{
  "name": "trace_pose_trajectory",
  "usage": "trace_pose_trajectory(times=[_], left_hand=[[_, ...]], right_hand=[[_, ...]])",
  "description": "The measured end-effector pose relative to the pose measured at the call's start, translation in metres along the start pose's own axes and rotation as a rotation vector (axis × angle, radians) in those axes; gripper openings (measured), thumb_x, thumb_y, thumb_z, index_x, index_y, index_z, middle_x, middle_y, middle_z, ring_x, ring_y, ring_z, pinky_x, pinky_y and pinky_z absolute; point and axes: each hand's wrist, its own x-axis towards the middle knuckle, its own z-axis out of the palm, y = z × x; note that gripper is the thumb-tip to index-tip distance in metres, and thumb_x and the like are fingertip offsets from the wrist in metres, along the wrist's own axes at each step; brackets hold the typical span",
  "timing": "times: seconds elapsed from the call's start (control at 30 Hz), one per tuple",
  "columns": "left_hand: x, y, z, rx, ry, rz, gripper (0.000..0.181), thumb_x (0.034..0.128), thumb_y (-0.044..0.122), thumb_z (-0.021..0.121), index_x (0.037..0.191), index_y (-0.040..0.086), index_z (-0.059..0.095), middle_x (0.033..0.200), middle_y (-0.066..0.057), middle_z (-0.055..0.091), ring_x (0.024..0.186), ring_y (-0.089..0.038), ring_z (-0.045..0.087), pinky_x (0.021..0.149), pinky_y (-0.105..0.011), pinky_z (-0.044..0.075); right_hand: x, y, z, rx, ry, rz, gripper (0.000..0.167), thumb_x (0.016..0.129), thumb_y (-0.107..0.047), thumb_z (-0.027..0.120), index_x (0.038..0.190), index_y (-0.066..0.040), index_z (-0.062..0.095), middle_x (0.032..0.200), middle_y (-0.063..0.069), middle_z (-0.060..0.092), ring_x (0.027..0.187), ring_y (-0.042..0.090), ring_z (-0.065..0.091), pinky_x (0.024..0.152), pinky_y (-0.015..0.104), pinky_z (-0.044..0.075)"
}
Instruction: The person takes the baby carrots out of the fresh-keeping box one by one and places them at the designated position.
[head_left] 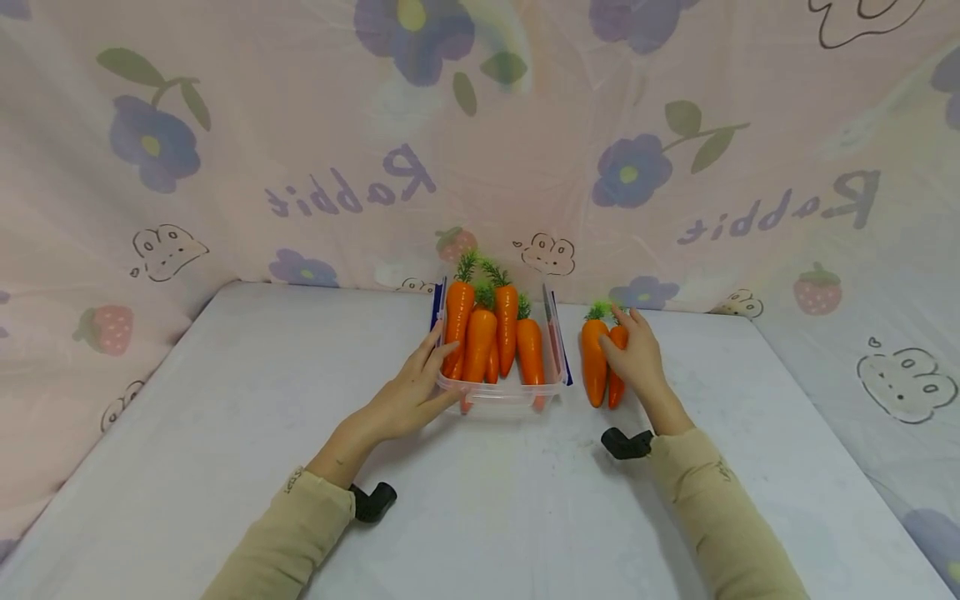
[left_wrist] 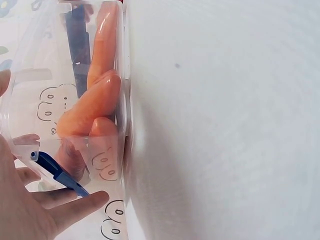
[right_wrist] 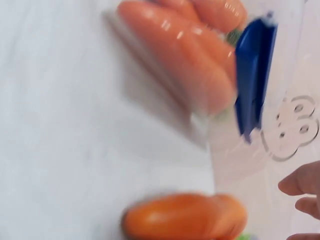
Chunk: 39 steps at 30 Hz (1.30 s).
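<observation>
- Carrots (head_left: 593, 364), a loose pair, are lying beside our right hand (head_left: 637, 352), whose fingers are standing apart.
- We are judging them light, stiff and slippery, best held round the thick shoulder below the feathery tops (head_left: 598, 311).
- Our left hand (head_left: 403, 402) is resting, fingers spread, against the clear plastic box (head_left: 504, 389), where other glossy, tapering carrots (head_left: 478, 346) are lying between our hands.

Floral cloth backdrop (head_left: 517, 158), mirrored lettering (head_left: 349, 190); white tabletop (head_left: 217, 417)
</observation>
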Motion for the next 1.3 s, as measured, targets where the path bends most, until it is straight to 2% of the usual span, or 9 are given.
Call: trace_pose_trajectory(times=[0.13,0.33,0.43,0.5,0.7,0.77,0.9,1.0,1.3], left_hand=[[0.0,0.001,-0.001,0.002,-0.003,-0.001,0.069,0.0966,0.045,0.052,0.15,0.009,0.027,0.162,-0.004,-0.012,0.148,-0.033,0.007,0.11,-0.06,0.027],[0.0,0.001,0.0,0.002,0.0,0.006,0.07,0.0965,0.045,0.052,0.15,0.007,0.027,0.162,-0.006,-0.011,0.148,-0.033,0.007,0.11,-0.06,0.027],[0.0,0.001,0.0,-0.001,0.001,0.007,0.07,0.0965,0.045,0.052,0.15,0.007,0.027,0.162,-0.005,-0.011,0.148,-0.033,0.007,0.11,-0.061,0.027],[0.0,0.001,0.0,-0.005,0.002,0.008,0.07,0.0966,0.045,0.052,0.15,0.008,0.026,0.162,-0.005,-0.011,0.148,-0.033,0.007,0.11,-0.061,0.027],[0.0,0.0,0.001,-0.002,0.005,0.01,0.071,0.0965,0.045,0.051,0.15,0.007,0.026,0.162,-0.006,-0.012,0.148,-0.034,0.008,0.109,-0.061,0.029],[0.0,0.0,0.001,0.002,0.005,0.012,0.071,0.0965,0.046,0.051,0.15,0.007,0.026,0.162,-0.006,-0.012,0.148,-0.034,0.008,0.109,-0.06,0.028],[0.0,-0.001,0.0,0.003,0.008,0.011,0.071,0.0965,0.047,0.051,0.15,0.007,0.027,0.162,-0.006,-0.011,0.148,-0.034,0.008,0.109,-0.061,0.029],[0.0,-0.001,0.0,-0.006,0.007,0.009,0.07,0.0967,0.046,0.05,0.15,0.008,0.027,0.162,-0.005,-0.011,0.148,-0.034,0.008,0.108,-0.062,0.029],[0.001,0.0,0.0,-0.01,0.005,0.001,0.07,0.0968,0.048,0.049,0.15,0.009,0.027,0.162,-0.007,-0.009,0.148,-0.034,0.008,0.108,-0.062,0.029]], right_hand=[[0.003,-0.015,0.0,0.032,0.028,-0.046,0.057,0.093,-0.014,0.053,0.146,-0.002,0.036,0.153,0.032,0.02,0.139,0.051,0.021,0.111,0.064,0.019],[0.007,-0.036,0.005,0.089,0.056,-0.117,0.055,0.093,-0.016,0.056,0.144,-0.002,0.04,0.153,0.03,0.023,0.135,0.05,0.032,0.106,0.059,0.035],[0.007,-0.048,0.008,0.112,0.062,-0.14,0.055,0.093,-0.016,0.057,0.144,-0.003,0.041,0.153,0.028,0.023,0.138,0.048,0.028,0.108,0.06,0.031],[0.007,-0.056,0.01,0.125,0.066,-0.149,0.055,0.093,-0.017,0.057,0.144,-0.003,0.042,0.154,0.027,0.023,0.137,0.047,0.031,0.108,0.06,0.032],[0.005,-0.076,0.019,0.195,0.07,-0.2,0.055,0.092,-0.013,0.057,0.143,-0.003,0.042,0.155,0.026,0.022,0.137,0.043,0.034,0.103,0.051,0.043],[0.005,-0.081,0.023,0.214,0.063,-0.216,0.054,0.092,-0.012,0.058,0.143,-0.002,0.042,0.155,0.026,0.022,0.137,0.042,0.033,0.102,0.05,0.044],[0.004,-0.093,0.032,0.23,0.025,-0.214,0.055,0.093,-0.016,0.057,0.145,-0.006,0.041,0.156,0.022,0.021,0.127,0.042,0.047,0.1,0.049,0.046],[0.003,-0.104,0.039,0.238,0.003,-0.215,0.055,0.094,-0.019,0.057,0.145,-0.009,0.041,0.156,0.02,0.022,0.123,0.041,0.052,0.098,0.049,0.048],[0.003,-0.123,0.062,0.225,-0.049,-0.271,0.055,0.092,-0.017,0.058,0.144,-0.004,0.042,0.155,0.023,0.025,0.119,0.043,0.054,0.095,0.049,0.049]])
